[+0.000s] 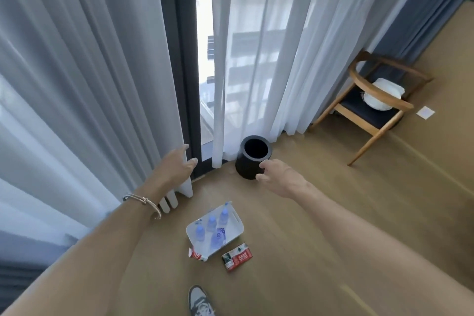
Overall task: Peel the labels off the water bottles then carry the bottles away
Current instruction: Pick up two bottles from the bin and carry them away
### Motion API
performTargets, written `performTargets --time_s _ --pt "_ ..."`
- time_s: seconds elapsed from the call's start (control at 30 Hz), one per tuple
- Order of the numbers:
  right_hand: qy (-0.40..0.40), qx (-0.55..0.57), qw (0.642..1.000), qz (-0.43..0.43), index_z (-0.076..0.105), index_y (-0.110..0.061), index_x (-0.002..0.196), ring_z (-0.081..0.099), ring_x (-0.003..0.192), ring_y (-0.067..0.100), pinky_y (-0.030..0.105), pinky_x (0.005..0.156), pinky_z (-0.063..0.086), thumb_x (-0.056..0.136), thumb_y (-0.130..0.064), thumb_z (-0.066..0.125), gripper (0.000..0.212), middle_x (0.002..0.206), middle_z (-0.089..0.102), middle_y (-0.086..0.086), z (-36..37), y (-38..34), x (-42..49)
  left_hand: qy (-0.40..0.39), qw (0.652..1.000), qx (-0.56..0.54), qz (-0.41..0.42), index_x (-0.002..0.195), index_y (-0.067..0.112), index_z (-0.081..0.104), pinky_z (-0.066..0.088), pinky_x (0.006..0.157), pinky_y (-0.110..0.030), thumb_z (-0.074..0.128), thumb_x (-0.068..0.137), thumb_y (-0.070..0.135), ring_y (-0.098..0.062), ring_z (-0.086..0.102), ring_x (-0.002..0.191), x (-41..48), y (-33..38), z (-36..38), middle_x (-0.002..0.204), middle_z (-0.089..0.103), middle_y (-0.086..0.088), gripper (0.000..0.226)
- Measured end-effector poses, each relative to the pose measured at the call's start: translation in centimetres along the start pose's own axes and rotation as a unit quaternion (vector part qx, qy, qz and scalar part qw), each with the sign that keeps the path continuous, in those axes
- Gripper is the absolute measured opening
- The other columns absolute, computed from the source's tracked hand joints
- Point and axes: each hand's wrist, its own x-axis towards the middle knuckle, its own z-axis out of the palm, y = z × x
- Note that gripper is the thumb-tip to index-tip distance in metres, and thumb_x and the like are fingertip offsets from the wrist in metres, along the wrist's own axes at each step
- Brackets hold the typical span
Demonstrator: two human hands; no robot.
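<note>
Now holds out left hand by the curtain and right hand near the black bin, both empty and loosely spread, above four clear blue-tinted bottles upright in a white basket on the floor, two red labels beside.

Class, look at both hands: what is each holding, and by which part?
Nothing is held. The left hand is open beside the curtain; the right hand reaches empty towards the black bin.

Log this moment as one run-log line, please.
left hand: open, at curtain | right hand: open, near black bin | bottles: in white basket
</note>
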Motion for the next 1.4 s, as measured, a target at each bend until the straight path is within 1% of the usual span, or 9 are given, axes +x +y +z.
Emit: performTargets --time_s 0.23,0.4,0.47,0.57,0.8,1.03,1.27,1.33,1.4 --pt "-0.018 -0.017 1.0 -0.003 0.04 -0.016 0.145 0.048 0.126 0.024 0.036 0.099 0.044 0.098 -0.033 0.044 0.05 0.146 0.04 0.005 -2.1 1.0 4.3 -0.024 1.0 0.011 -0.007 0.152 0.019 0.024 0.028 0.113 -0.038 0.046 0.1 0.036 -0.028 0.032 0.142 4.0 2.1 0.8 0.157 0.029 -0.01 0.06" --pt "-0.018 -0.025 0.997 -0.073 0.046 -0.015 0.136 0.052 0.101 0.02 0.03 0.082 0.043 0.098 -0.034 0.043 0.042 0.122 0.048 0.001 -3.4 0.9 7.7 0.015 0.999 -0.013 -0.05 0.153 0.018 0.021 0.026 0.114 -0.039 0.045 0.1 0.035 -0.026 0.026 0.145 4.5 2.9 -0.1 0.159 0.024 -0.009 0.06" --pt "-0.027 -0.03 0.993 -0.112 0.043 -0.017 0.14 0.052 0.112 0.021 0.029 0.086 0.042 0.099 -0.034 0.043 0.044 0.132 0.047 0.002 -3.9 1.0 8.8 0.044 0.997 -0.018 -0.068 0.153 0.017 0.021 0.025 0.115 -0.039 0.045 0.1 0.034 -0.027 0.026 0.145 4.3 3.3 0.0 0.159 0.023 -0.009 0.06" --pt "-0.057 -0.04 0.983 -0.168 0.039 -0.019 0.144 0.046 0.129 0.025 0.035 0.103 0.04 0.099 -0.033 0.043 0.048 0.143 0.042 0.004 -4.9 1.5 10.2 0.063 0.991 -0.023 -0.115 0.153 0.019 0.02 0.027 0.114 -0.04 0.045 0.1 0.035 -0.028 0.026 0.145 3.5 4.5 1.3 0.159 0.023 -0.009 0.06" --pt "-0.095 -0.054 0.967 -0.228 0.041 -0.018 0.143 0.048 0.126 0.025 0.04 0.105 0.04 0.099 -0.036 0.042 0.048 0.14 0.046 0.005 -5.7 2.8 13.9 0.098 0.979 -0.031 -0.175 0.153 0.019 0.021 0.023 0.117 -0.039 0.044 0.101 0.034 -0.024 0.023 0.146 2.7 6.7 3.6 0.16 0.022 -0.007 0.059" --pt "-0.127 -0.049 0.961 -0.243 0.041 -0.02 0.144 0.046 0.128 0.022 0.037 0.103 0.04 0.098 -0.034 0.043 0.048 0.144 0.043 0.002 -2.4 1.0 15.8 0.102 0.973 -0.047 -0.204 0.152 0.018 0.022 0.023 0.117 -0.036 0.045 0.1 0.033 -0.023 0.025 0.146 2.5 3.5 5.0 0.159 0.024 -0.006 0.059" --pt "-0.153 -0.035 0.965 -0.209 0.05 -0.014 0.137 0.047 0.126 0.024 0.032 0.1 0.039 0.1 -0.026 0.044 0.039 0.14 0.048 0.007 4.9 0.5 18.1 0.07 0.97 -0.052 -0.225 0.153 0.019 0.021 0.024 0.116 -0.036 0.046 0.099 0.035 -0.024 0.027 0.145 4.2 -2.1 7.7 0.158 0.026 -0.009 0.061" --pt "-0.162 -0.033 0.966 -0.197 0.046 -0.016 0.14 0.05 0.124 0.023 0.03 0.095 0.041 0.098 -0.029 0.046 0.044 0.141 0.046 0.006 7.2 0.8 19.1 0.064 0.971 -0.053 -0.223 0.153 0.02 0.022 0.026 0.116 -0.037 0.046 0.098 0.036 -0.024 0.029 0.144 4.9 -3.3 9.1 0.157 0.028 -0.008 0.062" --pt "-0.156 -0.042 0.967 -0.199 0.044 -0.016 0.142 0.05 0.125 0.022 0.032 0.099 0.042 0.097 -0.031 0.046 0.047 0.142 0.046 0.005 9.7 1.3 20.5 0.056 0.972 -0.053 -0.221 0.152 0.021 0.022 0.028 0.115 -0.038 0.046 0.098 0.036 -0.022 0.031 0.143 5.6 -4.8 10.9 0.156 0.03 -0.007 0.061"
